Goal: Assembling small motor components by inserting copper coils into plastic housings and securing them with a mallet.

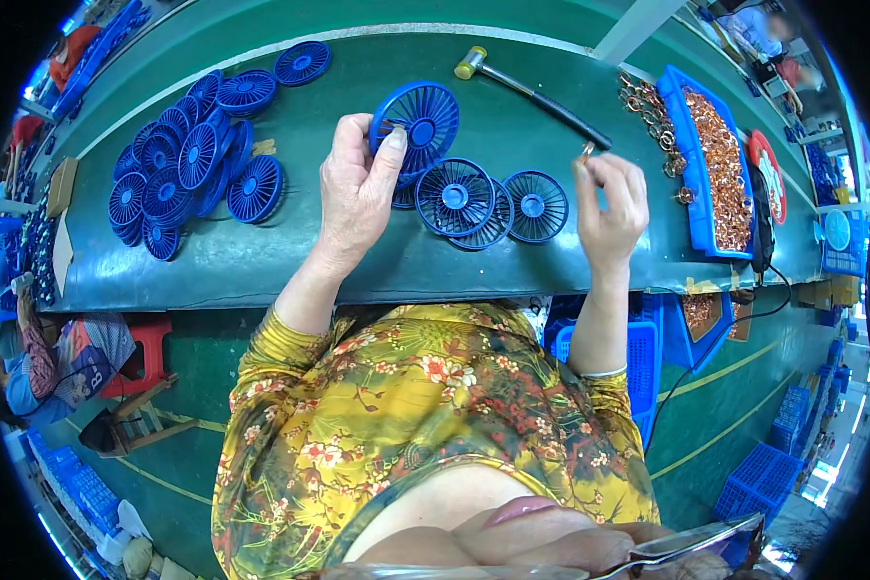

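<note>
My left hand (353,188) grips a round blue plastic grille (433,114) with a solid hub and thin spokes. It is tilted up above the table, my thumb across its near face. Below and right of it, several similar blue grilles (455,197) lie partly overlapping on the green tabletop. My right hand (614,208) is raised to the right of these, thumb and fingertips pinched on a small copper-coloured part (588,150). Its exact shape is too small to make out. Just beyond those fingertips ends the black handle of a mallet (541,97) with a yellowish head.
A large heap of blue grilles (169,179) covers the left of the table. At the right stands a blue tray (680,97) full of small copper-coloured parts, with more loose parts (651,116) beside it. Blue crates (640,362) sit below the table's near edge. A person (37,362) is at far left.
</note>
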Action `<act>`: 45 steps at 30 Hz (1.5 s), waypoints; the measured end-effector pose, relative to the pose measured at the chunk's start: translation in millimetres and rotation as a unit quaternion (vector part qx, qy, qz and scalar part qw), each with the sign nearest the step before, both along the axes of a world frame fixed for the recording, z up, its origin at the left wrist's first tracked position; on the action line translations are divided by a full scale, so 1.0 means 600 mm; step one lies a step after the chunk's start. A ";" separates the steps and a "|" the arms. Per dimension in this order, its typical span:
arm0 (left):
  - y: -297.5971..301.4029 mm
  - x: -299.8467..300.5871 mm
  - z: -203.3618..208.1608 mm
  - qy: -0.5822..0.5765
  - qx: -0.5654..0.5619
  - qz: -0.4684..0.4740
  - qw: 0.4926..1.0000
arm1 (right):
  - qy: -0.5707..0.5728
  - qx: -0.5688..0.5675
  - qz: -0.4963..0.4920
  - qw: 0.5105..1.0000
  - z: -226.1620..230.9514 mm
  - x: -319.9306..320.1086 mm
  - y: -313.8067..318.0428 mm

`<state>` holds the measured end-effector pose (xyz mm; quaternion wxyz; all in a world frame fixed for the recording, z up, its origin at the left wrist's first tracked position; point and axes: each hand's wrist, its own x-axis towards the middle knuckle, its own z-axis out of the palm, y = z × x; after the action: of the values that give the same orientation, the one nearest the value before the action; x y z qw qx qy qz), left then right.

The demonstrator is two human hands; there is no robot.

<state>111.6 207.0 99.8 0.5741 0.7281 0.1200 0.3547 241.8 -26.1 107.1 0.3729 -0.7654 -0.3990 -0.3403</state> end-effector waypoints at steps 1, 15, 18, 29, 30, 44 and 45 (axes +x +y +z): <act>-0.001 -0.001 0.002 0.005 0.003 -0.011 1.000 | 0.019 -0.028 -0.036 0.999 -0.008 0.021 -0.006; -0.008 -0.015 -0.019 0.003 -0.070 -0.071 0.995 | 0.209 -0.249 -0.275 0.905 -0.077 0.090 -0.036; -0.013 -0.016 -0.017 -0.002 -0.067 -0.070 0.995 | 0.215 -0.266 -0.300 0.890 -0.070 0.093 -0.028; -0.025 -0.021 -0.007 -0.024 -0.134 -0.100 0.986 | 0.455 0.344 0.246 0.783 -0.047 0.033 -0.005; -0.027 -0.020 -0.006 -0.028 -0.139 -0.105 0.984 | 0.467 0.344 0.287 0.762 -0.048 0.028 -0.005; -0.048 -0.024 -0.007 0.013 -0.252 -0.169 0.953 | 0.178 0.101 0.294 0.934 0.016 -0.068 0.054; -0.049 -0.024 -0.005 0.015 -0.233 -0.162 0.959 | 0.129 0.064 0.274 0.951 0.023 -0.073 0.061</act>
<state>97.5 177.9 97.1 0.7756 0.5891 0.0885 0.2087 197.9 10.8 121.2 0.5482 -0.6387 -0.5192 -0.1481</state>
